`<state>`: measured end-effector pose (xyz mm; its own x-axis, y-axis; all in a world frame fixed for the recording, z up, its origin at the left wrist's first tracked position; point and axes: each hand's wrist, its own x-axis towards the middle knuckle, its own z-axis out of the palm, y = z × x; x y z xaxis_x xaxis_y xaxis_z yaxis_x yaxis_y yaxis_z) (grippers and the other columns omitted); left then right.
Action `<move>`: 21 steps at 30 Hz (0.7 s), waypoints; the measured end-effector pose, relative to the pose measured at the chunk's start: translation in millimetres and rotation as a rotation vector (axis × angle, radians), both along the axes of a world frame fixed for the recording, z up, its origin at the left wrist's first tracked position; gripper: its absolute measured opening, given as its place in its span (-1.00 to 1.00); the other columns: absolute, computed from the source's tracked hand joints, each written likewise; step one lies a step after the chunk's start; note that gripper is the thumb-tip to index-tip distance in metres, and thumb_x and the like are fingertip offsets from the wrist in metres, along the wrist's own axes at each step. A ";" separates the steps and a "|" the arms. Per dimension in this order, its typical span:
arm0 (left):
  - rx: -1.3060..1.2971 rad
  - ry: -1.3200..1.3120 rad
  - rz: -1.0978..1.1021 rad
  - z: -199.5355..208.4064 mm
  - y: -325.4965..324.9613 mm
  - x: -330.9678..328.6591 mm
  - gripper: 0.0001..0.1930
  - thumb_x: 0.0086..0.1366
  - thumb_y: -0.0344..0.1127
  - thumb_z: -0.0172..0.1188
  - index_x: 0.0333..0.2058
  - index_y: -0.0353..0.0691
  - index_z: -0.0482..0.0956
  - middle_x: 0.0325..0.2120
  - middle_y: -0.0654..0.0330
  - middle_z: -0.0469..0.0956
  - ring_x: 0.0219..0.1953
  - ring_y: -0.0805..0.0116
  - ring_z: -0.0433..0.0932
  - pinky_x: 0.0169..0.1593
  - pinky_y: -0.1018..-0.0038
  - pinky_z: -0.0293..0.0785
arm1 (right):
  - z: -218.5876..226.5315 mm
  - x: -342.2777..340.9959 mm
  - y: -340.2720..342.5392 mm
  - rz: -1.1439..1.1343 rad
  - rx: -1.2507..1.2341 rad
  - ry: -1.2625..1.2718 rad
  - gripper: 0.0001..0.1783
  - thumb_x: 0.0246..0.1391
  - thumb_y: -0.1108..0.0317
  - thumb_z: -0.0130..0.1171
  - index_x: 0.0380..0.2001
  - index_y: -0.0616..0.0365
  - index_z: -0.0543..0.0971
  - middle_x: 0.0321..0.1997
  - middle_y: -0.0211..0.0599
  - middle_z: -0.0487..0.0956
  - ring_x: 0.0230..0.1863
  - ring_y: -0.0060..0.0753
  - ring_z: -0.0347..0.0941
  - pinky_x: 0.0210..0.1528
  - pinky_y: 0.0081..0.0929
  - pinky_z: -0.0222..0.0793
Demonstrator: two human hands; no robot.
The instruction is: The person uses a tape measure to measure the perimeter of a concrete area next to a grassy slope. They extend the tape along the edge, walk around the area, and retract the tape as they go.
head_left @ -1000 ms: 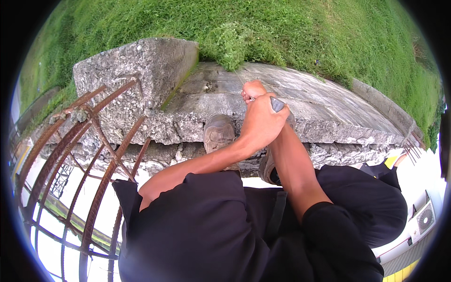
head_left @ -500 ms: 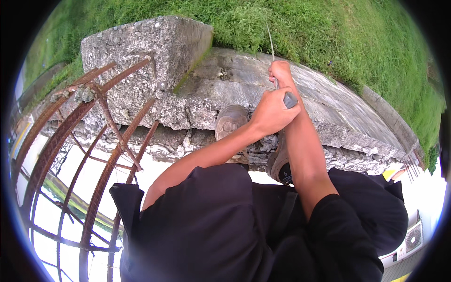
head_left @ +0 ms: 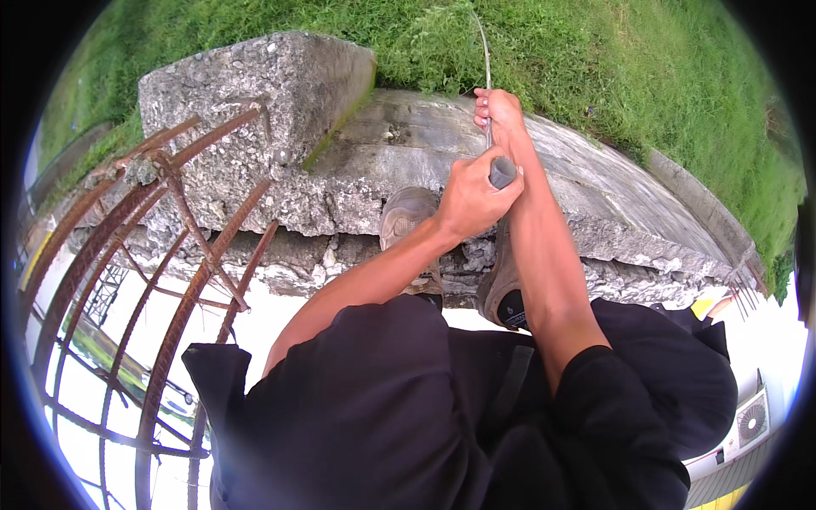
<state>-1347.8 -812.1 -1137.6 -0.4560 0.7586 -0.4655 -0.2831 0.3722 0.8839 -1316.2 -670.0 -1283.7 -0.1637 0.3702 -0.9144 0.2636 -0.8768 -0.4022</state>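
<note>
A slim grey tapering rod [head_left: 486,53] runs between my hands, its thin end reaching out over the grass with a slight bend. My left hand [head_left: 473,197] is wrapped round its thick grey butt [head_left: 502,173], close over my right forearm. Farther out, my right hand [head_left: 501,110] grips the narrower part, fingers curled around it. Below the hands, my shoes [head_left: 409,214] rest on the broken edge of a concrete slab [head_left: 408,153]. Where the rod's tip ends among the grass is hard to make out.
A rough concrete block [head_left: 246,102] stands at the left on the slab. Rusty rebar [head_left: 183,331] juts and curves downward from the broken edge. Green grass [head_left: 578,51] spreads beyond the slab. A fan unit [head_left: 751,421] shows low at the right.
My right hand has moved a little farther out, widening the gap between my hands. The rod's visible thin end reaches higher in view. The whole view has shifted slightly.
</note>
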 end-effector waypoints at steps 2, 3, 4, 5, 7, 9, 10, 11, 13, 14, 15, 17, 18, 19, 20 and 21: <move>-0.054 0.019 -0.093 -10.8 -2.4 -1.1 -0.69 0.29 -0.21 0.35 -0.42 -0.37 0.52 -0.64 0.10 0.56 -0.57 0.42 0.47 -0.39 0.32 0.47 | -17.8 16.6 -19.8 -0.056 -0.056 -0.038 -0.76 0.35 0.52 -0.17 -0.01 0.37 0.39 -0.54 -0.51 0.27 -0.65 -0.64 0.08 -0.61 -0.48 0.05; -0.124 0.049 -0.139 -14.9 -5.8 -3.0 -0.69 0.28 -0.21 0.34 -0.41 -0.38 0.53 -0.63 0.09 0.57 -0.56 0.39 0.49 -0.37 0.30 0.48 | -17.3 18.0 -28.9 -0.079 -0.086 -0.054 -0.76 0.35 0.52 -0.17 0.01 0.37 0.38 -0.54 -0.51 0.27 -0.65 -0.64 0.08 -0.61 -0.48 0.06; -0.194 0.079 -0.185 -19.0 -7.8 -4.1 -0.70 0.28 -0.22 0.34 -0.41 -0.38 0.54 -0.62 0.07 0.58 -0.55 0.35 0.50 -0.35 0.29 0.49 | -19.1 14.5 -37.6 -0.108 -0.117 -0.066 -0.81 0.36 0.52 -0.17 -0.07 0.33 0.41 -0.56 -0.52 0.26 -0.64 -0.63 0.09 -0.60 -0.46 0.09; -0.247 0.065 -0.150 -17.7 -6.9 -3.5 -0.70 0.28 -0.21 0.33 -0.40 -0.39 0.55 -0.61 0.04 0.58 -0.54 0.30 0.52 -0.34 0.28 0.49 | -23.7 16.0 -43.5 -0.122 -0.160 -0.052 -0.84 0.32 0.52 -0.15 -0.15 0.32 0.43 -0.57 -0.46 0.29 -0.64 -0.58 0.14 -0.60 -0.41 0.15; -0.319 0.045 -0.089 -18.3 9.0 -12.5 -0.70 0.26 -0.20 0.32 -0.38 -0.40 0.57 -0.60 -0.01 0.58 -0.53 0.20 0.55 -0.31 0.24 0.50 | -49.7 20.5 -44.3 -0.162 -0.214 -0.015 -0.87 0.24 0.52 -0.10 -0.30 0.30 0.46 -0.60 -0.34 0.35 -0.64 -0.47 0.23 -0.58 -0.30 0.27; -0.326 0.163 -0.195 -18.1 20.8 -19.1 -0.70 0.19 -0.21 0.28 -0.31 -0.42 0.62 -0.50 -0.16 0.63 -0.41 -0.13 0.64 -0.26 0.14 0.55 | -80.8 34.7 -39.3 -0.032 -0.143 0.039 -0.83 0.15 0.52 -0.05 -0.50 0.27 0.49 -0.61 -0.30 0.42 -0.63 -0.47 0.29 -0.56 -0.29 0.30; -0.300 0.229 -0.205 -20.2 26.9 -18.0 -0.68 0.21 -0.19 0.28 -0.32 -0.41 0.62 -0.55 -0.10 0.60 -0.48 -0.04 0.60 -0.29 0.18 0.53 | -93.8 45.2 -33.0 0.075 -0.068 0.053 -0.82 0.13 0.52 -0.04 -0.53 0.27 0.49 -0.60 -0.29 0.43 -0.63 -0.48 0.29 -0.56 -0.30 0.28; -0.292 0.304 -0.207 -23.2 27.4 -18.8 -0.66 0.22 -0.16 0.29 -0.33 -0.41 0.62 -0.60 -0.04 0.58 -0.55 0.06 0.56 -0.32 0.21 0.50 | -90.7 41.2 -34.0 0.096 -0.047 0.058 -0.83 0.15 0.52 -0.04 -0.51 0.25 0.47 -0.60 -0.31 0.42 -0.64 -0.50 0.27 -0.57 -0.33 0.25; -0.294 0.261 -0.125 -11.3 27.6 -29.2 -0.69 0.23 -0.20 0.30 -0.33 -0.41 0.61 -0.61 0.01 0.57 -0.56 0.18 0.56 -0.34 0.25 0.50 | -52.5 11.4 -41.4 0.043 -0.052 0.058 -0.88 0.22 0.50 -0.04 -0.43 0.22 0.42 -0.58 -0.38 0.38 -0.65 -0.56 0.20 -0.59 -0.40 0.17; -0.294 0.235 -0.083 -0.9 26.8 -34.0 -0.71 0.23 -0.21 0.30 -0.34 -0.41 0.60 -0.62 0.03 0.57 -0.56 0.23 0.56 -0.35 0.27 0.50 | -21.2 -11.4 -41.1 -0.028 -0.074 0.044 -0.91 0.27 0.50 -0.05 -0.36 0.19 0.38 -0.57 -0.42 0.34 -0.66 -0.61 0.15 -0.60 -0.44 0.11; -0.230 0.223 -0.003 10.0 28.9 -33.3 -0.73 0.24 -0.24 0.31 -0.35 -0.40 0.59 -0.63 0.08 0.56 -0.55 0.31 0.54 -0.36 0.30 0.48 | -6.6 -21.9 -30.6 -0.009 -0.027 0.038 -0.93 0.27 0.50 -0.04 -0.35 0.21 0.39 -0.57 -0.42 0.35 -0.66 -0.61 0.15 -0.60 -0.44 0.12; -0.118 0.195 0.152 24.3 23.7 -32.2 -0.78 0.26 -0.29 0.32 -0.37 -0.38 0.57 -0.64 0.18 0.54 -0.54 0.47 0.50 -0.39 0.35 0.45 | 14.5 -40.8 -19.2 0.026 0.051 0.023 -0.95 0.25 0.52 -0.02 -0.32 0.23 0.42 -0.57 -0.42 0.35 -0.67 -0.61 0.16 -0.61 -0.44 0.13; -0.113 0.169 0.147 22.0 21.9 -33.3 -0.79 0.27 -0.31 0.32 -0.38 -0.37 0.57 -0.64 0.23 0.53 -0.54 0.51 0.47 -0.40 0.37 0.44 | 37.0 -49.8 -18.2 -0.028 0.095 0.084 -0.94 0.26 0.52 0.00 -0.30 0.27 0.45 -0.57 -0.40 0.37 -0.66 -0.60 0.18 -0.61 -0.44 0.13; -0.110 0.144 0.144 18.2 18.4 -35.0 -0.80 0.29 -0.32 0.33 -0.38 -0.36 0.57 -0.63 0.28 0.52 -0.53 0.55 0.43 -0.41 0.39 0.42 | 32.1 -51.1 -20.1 -0.056 0.126 0.059 -0.89 0.20 0.52 -0.02 -0.40 0.28 0.46 -0.59 -0.35 0.38 -0.67 -0.53 0.21 -0.63 -0.38 0.14; -0.106 0.117 0.139 15.7 15.9 -35.6 -0.80 0.30 -0.33 0.33 -0.39 -0.35 0.56 -0.63 0.33 0.51 -0.53 0.59 0.40 -0.41 0.41 0.41 | 24.4 -48.6 -20.4 -0.086 0.158 0.031 -0.83 0.15 0.52 -0.03 -0.50 0.30 0.48 -0.62 -0.30 0.40 -0.69 -0.45 0.24 -0.65 -0.32 0.15; -0.109 0.122 0.096 9.7 14.0 -36.5 -0.80 0.32 -0.33 0.33 -0.39 -0.34 0.56 -0.62 0.34 0.52 -0.53 0.58 0.39 -0.41 0.42 0.40 | 13.6 -43.7 -21.4 -0.114 0.194 0.006 -0.78 0.10 0.53 -0.05 -0.60 0.31 0.49 -0.65 -0.25 0.42 -0.70 -0.38 0.27 -0.67 -0.26 0.16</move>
